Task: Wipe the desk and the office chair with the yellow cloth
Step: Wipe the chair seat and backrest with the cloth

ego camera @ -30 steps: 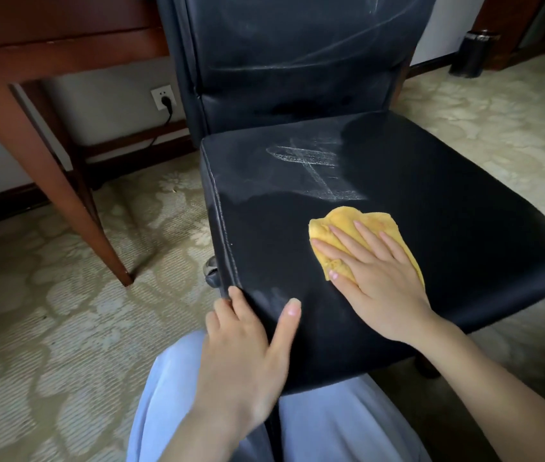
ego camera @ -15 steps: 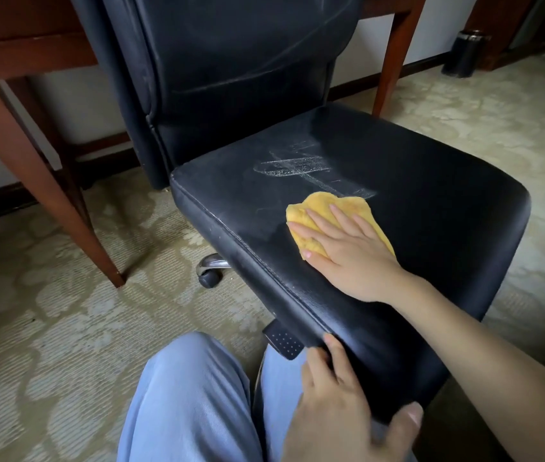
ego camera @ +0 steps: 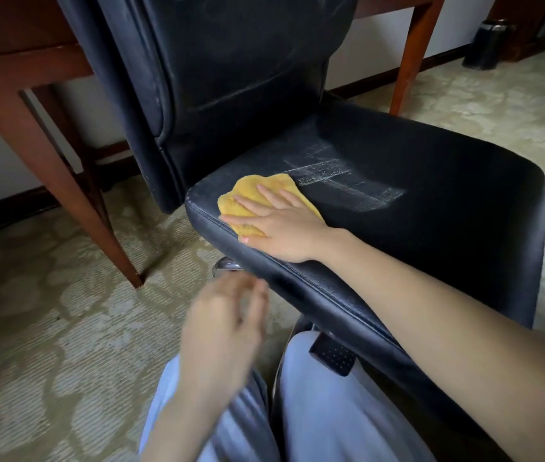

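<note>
My right hand (ego camera: 284, 225) presses the cloth (ego camera: 247, 195), fingers straight and spread, on the seat (ego camera: 431, 201) corner by the backrest (ego camera: 231, 61). My blurred left hand (ego camera: 224, 328) hangs loosely curled, empty.

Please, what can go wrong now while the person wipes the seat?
The yellow cloth sits near the edge of the seat under the flat right hand; an outward stroke may push it off. The left hand is off the chair, so it may swivel or roll. The white marks beside the cloth could be missed.
</note>
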`<state>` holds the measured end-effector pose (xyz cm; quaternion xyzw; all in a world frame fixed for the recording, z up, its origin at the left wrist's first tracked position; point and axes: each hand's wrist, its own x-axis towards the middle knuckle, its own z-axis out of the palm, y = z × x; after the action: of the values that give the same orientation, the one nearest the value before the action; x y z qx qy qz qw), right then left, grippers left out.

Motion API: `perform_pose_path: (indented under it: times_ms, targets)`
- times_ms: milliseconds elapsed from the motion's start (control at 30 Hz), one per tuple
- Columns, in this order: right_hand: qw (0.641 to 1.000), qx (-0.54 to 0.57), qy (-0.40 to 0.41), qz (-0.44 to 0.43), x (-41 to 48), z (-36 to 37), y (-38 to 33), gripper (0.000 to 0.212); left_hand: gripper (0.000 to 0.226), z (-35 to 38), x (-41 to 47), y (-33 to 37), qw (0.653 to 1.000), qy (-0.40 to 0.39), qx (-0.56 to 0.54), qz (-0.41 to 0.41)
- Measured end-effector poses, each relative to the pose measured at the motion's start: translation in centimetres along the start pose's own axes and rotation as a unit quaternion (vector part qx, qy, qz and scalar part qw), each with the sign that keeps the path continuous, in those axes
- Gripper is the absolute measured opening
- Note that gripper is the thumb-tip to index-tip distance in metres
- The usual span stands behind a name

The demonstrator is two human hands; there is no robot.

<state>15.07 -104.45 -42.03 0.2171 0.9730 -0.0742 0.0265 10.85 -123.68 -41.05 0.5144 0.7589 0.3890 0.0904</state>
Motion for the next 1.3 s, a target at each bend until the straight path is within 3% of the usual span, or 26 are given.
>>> perform_pose_path:
  times_ms: [67, 200, 300, 433, 600, 800, 1100, 1300]
  targets:
    - [0.998, -0.018, 0.011, -0.053, -0.4, -0.1, -0.2, 0.044, 0.014, -1.0, 2.5, -1.8, 0.998, 0.063, 0.001, 0.006]
    - [0.983, -0.066, 0.025, -0.171, -2.6, 0.0, -0.6, 0.033, 0.046, -0.3, 6.2, -3.8, 0.998, 0.044, -0.024, -0.038]
    - [0.983, -0.034, 0.015, -0.18, -4.9, 0.1, -0.3, 0.032, 0.056, 1.1, 8.5, -3.9, 0.996, 0.012, -0.048, -0.077]
    - [0.985, -0.024, 0.015, -0.172, -9.3, 0.5, 1.5, 0.04, 0.059, 3.3, 10.4, -4.4, 0.999, 0.001, -0.003, -0.052]
    - [0.997, 0.051, 0.005, -0.065, -14.2, 0.0, 5.3, 0.041, 0.058, 5.4, 10.6, -6.2, 0.995, 0.01, 0.038, -0.095]
    - [0.994, 0.064, 0.005, 0.09, -15.4, -0.6, 10.7, 0.046, 0.058, 6.2, 10.1, -6.8, 0.996, 0.044, 0.029, -0.076]
    - [0.969, 0.083, 0.087, 0.217, -7.8, -1.4, 17.0, 0.045, 0.07, 6.4, 9.6, -6.0, 0.992, 0.064, 0.083, -0.068]
    - [0.949, 0.057, 0.041, 0.306, -2.8, -1.9, 17.2, 0.048, 0.074, 6.4, 9.6, -6.0, 0.989, 0.067, 0.116, -0.064]
